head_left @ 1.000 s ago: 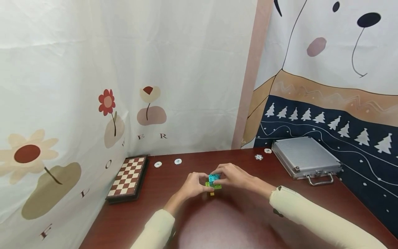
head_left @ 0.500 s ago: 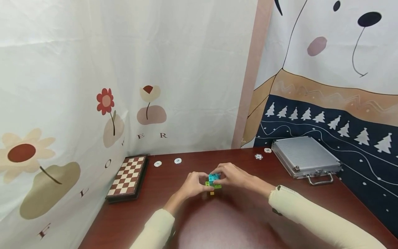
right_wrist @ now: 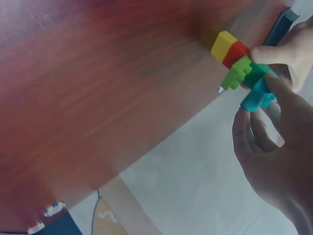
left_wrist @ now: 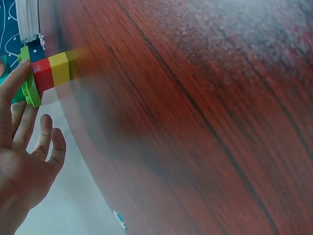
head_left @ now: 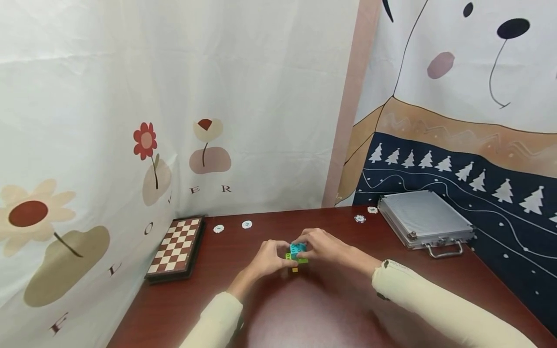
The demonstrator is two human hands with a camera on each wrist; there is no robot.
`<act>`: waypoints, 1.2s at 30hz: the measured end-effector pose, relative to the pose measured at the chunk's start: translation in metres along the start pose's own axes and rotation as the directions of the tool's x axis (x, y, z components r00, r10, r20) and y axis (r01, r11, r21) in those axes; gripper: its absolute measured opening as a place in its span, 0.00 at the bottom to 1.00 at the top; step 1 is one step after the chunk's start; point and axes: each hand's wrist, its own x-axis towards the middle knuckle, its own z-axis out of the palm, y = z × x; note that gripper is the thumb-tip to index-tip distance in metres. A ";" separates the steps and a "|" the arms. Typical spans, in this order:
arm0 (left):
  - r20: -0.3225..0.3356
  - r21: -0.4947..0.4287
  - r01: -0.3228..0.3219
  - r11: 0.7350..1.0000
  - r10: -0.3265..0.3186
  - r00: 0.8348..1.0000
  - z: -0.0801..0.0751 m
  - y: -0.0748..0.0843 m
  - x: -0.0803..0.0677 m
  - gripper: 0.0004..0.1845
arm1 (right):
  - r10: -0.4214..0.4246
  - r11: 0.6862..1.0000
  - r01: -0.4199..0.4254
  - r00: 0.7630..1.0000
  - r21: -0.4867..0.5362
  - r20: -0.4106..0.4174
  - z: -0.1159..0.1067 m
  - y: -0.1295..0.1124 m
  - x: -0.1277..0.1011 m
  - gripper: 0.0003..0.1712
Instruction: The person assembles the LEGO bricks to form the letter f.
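Bricks (head_left: 297, 254) in yellow, red, green and teal stand as a short stack at the middle of the dark red counter (head_left: 330, 309), held between two hands. The yellow brick sits at the foot, touching the wood; red, green and teal rise above it, as the right wrist view shows (right_wrist: 239, 68). The left hand (head_left: 271, 258) steadies the stack from its side, its grip a light pinch: one fingertip (left_wrist: 17, 78) lies against the green and red bricks while the remaining fingers hang relaxed. The right hand (head_left: 324, 246) pinches the teal brick at the top, thumb and finger curled round it.

Seating that top brick well looks to call for a straight downward press, studs lined up, with the left hand bracing low so the narrow column does not tip or slide on the smooth wood. A skewed push could split the stack at the red-green joint.

Around the work, a folded chessboard (head_left: 176, 249) lies at the left edge of the counter, well apart from the hands. Several white chips (head_left: 246, 224) dot the far side near the flower-printed curtain (head_left: 130, 121), and a ribbed metal case (head_left: 424, 217) with a handle rests at the right by a bear-patterned cloth (head_left: 457, 96). None of these crowd the stack; only the person's own pale sleeves (head_left: 417, 295) lie close.
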 end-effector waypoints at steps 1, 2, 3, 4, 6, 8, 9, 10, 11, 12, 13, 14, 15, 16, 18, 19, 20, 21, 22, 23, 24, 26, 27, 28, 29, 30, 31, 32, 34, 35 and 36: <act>0.001 0.003 0.001 1.000 -0.001 1.000 0.000 0.000 0.000 0.25 | 0.006 1.000 -0.006 1.000 0.005 -0.011 0.002 0.000 0.000 0.19; 0.002 0.007 0.000 1.000 0.000 1.000 0.000 -0.001 0.000 0.26 | 0.011 1.000 -0.011 1.000 0.007 -0.023 0.004 0.000 -0.001 0.19; 0.003 0.011 -0.003 1.000 0.003 1.000 0.000 -0.001 0.000 0.26 | 0.015 1.000 -0.015 0.999 0.006 -0.036 0.006 0.001 -0.003 0.20; 0.005 0.014 -0.006 1.000 0.006 1.000 0.000 -0.002 -0.001 0.26 | 0.015 1.000 -0.015 0.999 0.001 -0.049 0.009 0.001 -0.004 0.20; 0.009 0.018 -0.010 1.000 0.010 1.000 0.000 -0.002 -0.002 0.27 | 0.012 1.000 -0.012 0.997 -0.008 -0.071 0.014 0.003 -0.006 0.20; 0.011 0.021 -0.016 1.000 0.016 1.000 0.001 -0.002 -0.003 0.27 | 0.001 1.000 -0.002 0.996 -0.010 -0.091 0.019 0.006 -0.009 0.21; 0.012 0.020 -0.018 1.000 0.017 1.000 0.001 -0.002 -0.003 0.27 | -0.001 1.000 0.000 0.995 -0.008 -0.099 0.021 0.007 -0.011 0.22; 0.009 0.016 -0.019 1.000 0.019 1.000 0.002 -0.002 -0.004 0.26 | -0.003 1.000 0.002 0.994 -0.003 -0.105 0.023 0.008 -0.011 0.22; 0.006 0.013 -0.022 1.000 0.021 1.000 0.002 -0.002 -0.004 0.26 | -0.002 1.000 0.002 0.994 0.006 -0.112 0.024 0.010 -0.012 0.23; 0.001 0.007 -0.026 1.000 0.026 1.000 0.002 -0.002 -0.004 0.25 | 0.000 1.000 0.002 0.993 0.015 -0.117 0.025 0.011 -0.012 0.23; -0.003 0.003 -0.028 1.000 0.028 1.000 0.003 -0.002 -0.004 0.25 | -0.001 1.000 0.004 0.993 0.022 -0.121 0.026 0.012 -0.012 0.23; -0.006 -0.003 -0.037 0.999 0.037 0.999 0.003 -0.002 -0.004 0.24 | -0.002 1.000 0.005 0.992 0.028 -0.124 0.026 0.013 -0.013 0.23; -0.007 -0.012 -0.042 0.999 0.041 0.999 0.004 -0.001 -0.004 0.23 | -0.007 0.999 0.012 0.992 0.036 -0.127 0.026 0.014 -0.013 0.23; -0.006 -0.021 -0.047 0.999 0.047 0.999 0.004 -0.001 -0.004 0.22 | -0.016 0.999 0.021 0.992 0.042 -0.129 0.026 0.014 -0.012 0.22; 0.003 -0.046 -0.051 0.998 0.052 0.999 0.005 -0.001 -0.004 0.21 | -0.030 0.998 0.037 0.991 0.054 -0.128 0.026 0.016 -0.012 0.21; 0.010 -0.058 -0.053 0.997 0.054 0.998 0.005 0.000 -0.004 0.21 | -0.036 0.997 0.045 0.991 0.064 -0.128 0.025 0.016 -0.012 0.21; 0.017 -0.074 -0.059 0.996 0.060 0.998 0.006 0.000 -0.003 0.20 | -0.040 0.996 0.050 0.991 0.078 -0.125 0.025 0.017 -0.012 0.21; 0.024 -0.088 -0.056 0.995 0.058 0.998 0.006 0.001 -0.003 0.20 | -0.043 0.994 0.055 0.991 0.089 -0.125 0.024 0.018 -0.012 0.20; 0.029 -0.102 -0.057 0.993 0.060 0.998 0.007 0.001 -0.003 0.21 | -0.042 0.993 0.055 0.991 0.105 -0.123 0.023 0.019 -0.012 0.20; 0.034 -0.114 -0.058 0.992 0.062 0.997 0.008 0.002 -0.002 0.21 | -0.040 0.991 0.055 0.992 0.121 -0.123 0.022 0.021 -0.013 0.20; 0.037 -0.127 -0.060 0.990 0.065 0.997 0.009 0.003 -0.002 0.21 | -0.039 0.989 0.055 0.992 0.137 -0.120 0.021 0.022 -0.013 0.20; 0.042 -0.151 -0.063 0.987 0.070 0.997 0.011 0.004 0.000 0.23 | -0.036 0.986 0.054 0.992 0.157 -0.117 0.020 0.026 -0.014 0.20; 0.046 -0.162 -0.057 0.985 0.065 0.997 0.013 0.005 0.001 0.23 | -0.034 0.985 0.052 0.993 0.163 -0.115 0.019 0.027 -0.014 0.21; 0.048 -0.173 -0.053 0.984 0.062 0.997 0.014 0.005 0.001 0.24 | -0.028 0.984 0.046 0.994 0.169 -0.109 0.018 0.029 -0.015 0.22; 0.050 -0.182 -0.048 0.982 0.058 0.997 0.015 0.006 0.002 0.26 | -0.020 0.984 0.037 0.995 0.173 -0.100 0.018 0.031 -0.015 0.23; 0.050 -0.189 -0.039 0.981 0.049 0.998 0.017 0.007 0.003 0.27 | -0.007 0.984 0.023 0.996 0.178 -0.088 0.017 0.033 -0.016 0.24; 0.050 -0.194 -0.029 0.981 0.039 0.998 0.018 0.007 0.004 0.28 | 0.003 0.982 0.011 0.997 0.187 -0.077 0.017 0.035 -0.017 0.26; 0.050 -0.202 -0.019 0.979 0.029 0.998 0.019 0.007 0.004 0.29 | 0.019 0.979 -0.006 0.998 0.202 -0.061 0.016 0.036 -0.018 0.28; 0.047 -0.211 0.002 0.978 0.009 0.999 0.020 0.008 0.005 0.31 | 0.048 0.969 -0.039 0.998 0.245 -0.031 0.016 0.039 -0.020 0.33; 0.047 -0.218 0.010 0.976 0.000 0.999 0.021 0.009 0.006 0.31 | 0.061 0.959 -0.053 0.998 0.277 -0.020 0.017 0.041 -0.020 0.35; 0.046 -0.224 0.018 0.974 -0.008 0.999 0.022 0.009 0.006 0.32 | 0.076 0.949 -0.069 0.997 0.308 -0.010 0.017 0.043 -0.021 0.36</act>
